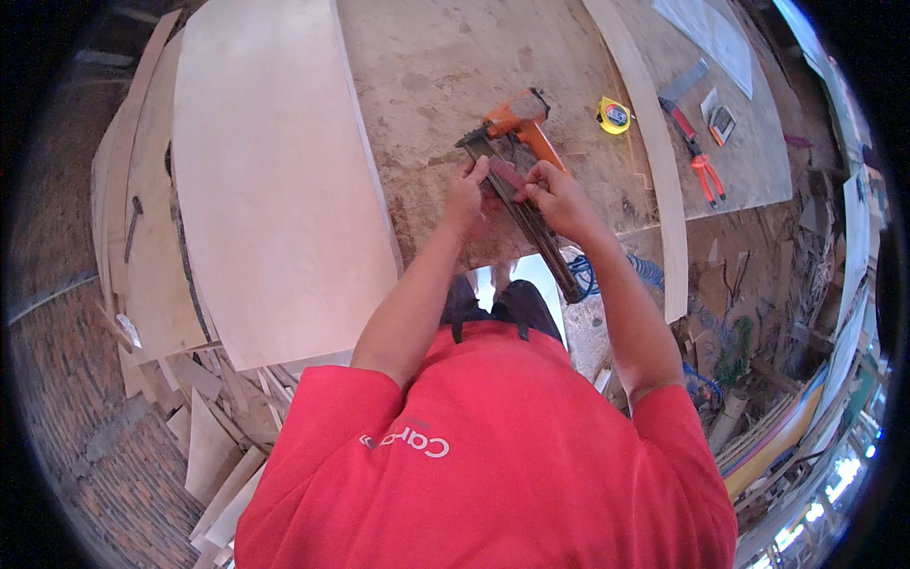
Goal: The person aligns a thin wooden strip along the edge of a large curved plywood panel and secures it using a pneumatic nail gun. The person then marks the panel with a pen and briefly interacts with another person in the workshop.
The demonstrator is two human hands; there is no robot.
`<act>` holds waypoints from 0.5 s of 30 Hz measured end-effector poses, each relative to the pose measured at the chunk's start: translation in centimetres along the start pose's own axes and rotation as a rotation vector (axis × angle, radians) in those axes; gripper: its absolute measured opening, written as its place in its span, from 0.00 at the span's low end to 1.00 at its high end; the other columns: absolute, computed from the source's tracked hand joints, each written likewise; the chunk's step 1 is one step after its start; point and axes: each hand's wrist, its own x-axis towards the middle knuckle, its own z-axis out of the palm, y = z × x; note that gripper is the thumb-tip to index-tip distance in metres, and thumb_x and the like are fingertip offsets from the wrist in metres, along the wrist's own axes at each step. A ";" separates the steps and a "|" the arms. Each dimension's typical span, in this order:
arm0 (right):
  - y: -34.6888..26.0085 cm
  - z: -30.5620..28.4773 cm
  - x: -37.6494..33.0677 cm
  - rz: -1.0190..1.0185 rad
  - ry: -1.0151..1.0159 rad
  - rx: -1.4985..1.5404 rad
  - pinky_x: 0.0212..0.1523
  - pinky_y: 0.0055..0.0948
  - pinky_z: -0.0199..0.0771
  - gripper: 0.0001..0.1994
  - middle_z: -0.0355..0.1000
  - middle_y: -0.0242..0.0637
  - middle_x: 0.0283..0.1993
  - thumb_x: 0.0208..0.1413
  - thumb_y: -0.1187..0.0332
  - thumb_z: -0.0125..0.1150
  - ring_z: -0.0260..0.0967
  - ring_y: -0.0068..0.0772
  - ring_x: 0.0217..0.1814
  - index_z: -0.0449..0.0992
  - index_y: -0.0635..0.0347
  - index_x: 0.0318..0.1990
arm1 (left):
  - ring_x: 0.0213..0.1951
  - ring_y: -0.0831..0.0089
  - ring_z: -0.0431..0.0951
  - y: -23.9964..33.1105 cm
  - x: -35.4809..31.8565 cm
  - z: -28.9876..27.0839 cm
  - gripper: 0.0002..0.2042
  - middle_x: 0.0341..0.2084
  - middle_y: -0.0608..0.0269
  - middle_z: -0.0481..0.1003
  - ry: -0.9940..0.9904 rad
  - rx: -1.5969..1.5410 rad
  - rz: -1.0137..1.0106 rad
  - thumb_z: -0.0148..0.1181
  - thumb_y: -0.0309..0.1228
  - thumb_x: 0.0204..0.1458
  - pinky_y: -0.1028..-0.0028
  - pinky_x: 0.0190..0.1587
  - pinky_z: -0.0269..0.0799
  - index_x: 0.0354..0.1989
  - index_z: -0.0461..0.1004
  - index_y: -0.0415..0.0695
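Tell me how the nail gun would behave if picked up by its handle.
The nail gun would probably feel top-heavy, since its bulky orange head sits at one end of the handle. Its long magazine, reaching past the table's edge, might make it swing. Its solid-looking body should stay stiff.

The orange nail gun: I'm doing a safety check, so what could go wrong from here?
Fingers could get pinched: the bare left grip and right grip are at the long magazine of the orange nail gun. A bump could jolt it, since the magazine's lower end juts past the edge of the workbench. The blue coiled hose near that end might snag; whether it is connected can't be told.
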 end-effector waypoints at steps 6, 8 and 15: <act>1.3 -4.8 -6.4 0.274 0.272 0.476 0.45 0.40 0.73 0.11 0.79 0.38 0.36 0.68 0.62 0.52 0.77 0.33 0.43 0.71 0.60 0.47 | 0.36 0.60 0.84 1.0 -0.6 0.6 0.13 0.42 0.55 0.82 -0.019 -0.003 -0.005 0.51 0.38 0.69 0.59 0.38 0.84 0.54 0.71 0.43; 4.0 -6.0 -10.8 0.360 0.180 0.367 0.46 0.38 0.72 0.11 0.80 0.38 0.36 0.68 0.61 0.52 0.77 0.30 0.44 0.71 0.61 0.46 | 0.36 0.59 0.84 1.1 -0.8 1.4 0.13 0.42 0.54 0.82 0.000 -0.012 0.004 0.50 0.38 0.69 0.58 0.38 0.84 0.54 0.71 0.43; 7.4 -3.0 -19.1 0.478 0.329 0.693 0.48 0.31 0.69 0.07 0.81 0.34 0.37 0.67 0.65 0.54 0.76 0.26 0.42 0.71 0.56 0.47 | 0.41 0.50 0.84 0.0 -0.7 1.5 0.13 0.44 0.49 0.80 0.032 -0.067 0.005 0.47 0.37 0.70 0.53 0.44 0.84 0.54 0.68 0.41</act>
